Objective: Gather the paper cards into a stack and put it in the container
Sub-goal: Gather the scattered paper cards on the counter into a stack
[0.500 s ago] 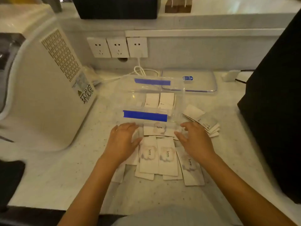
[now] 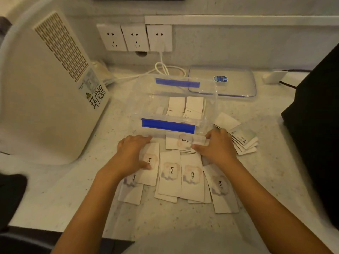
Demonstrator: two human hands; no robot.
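Note:
Several white paper cards printed "love." (image 2: 180,176) lie spread on the counter in front of a clear plastic container (image 2: 146,99) with blue clips. Some cards (image 2: 185,107) lie inside the container. Another fanned pile of cards (image 2: 242,136) sits to its right. My left hand (image 2: 132,154) rests flat on the leftmost cards, thumb across one of them. My right hand (image 2: 218,146) presses its fingertips on the sideways card (image 2: 180,143) just before the container's near wall. Neither hand has lifted a card.
A large white appliance (image 2: 49,92) stands at the left. The container's clear lid (image 2: 234,83) lies behind at the right, by a white cable (image 2: 163,68) and wall sockets (image 2: 135,37). A black object (image 2: 319,134) blocks the right side. The counter's front edge is near my body.
Both hands have shifted slightly over the cards; the left thumb now lies across a card and the right fingers reach onto the sideways card. The view has tilted down a little.

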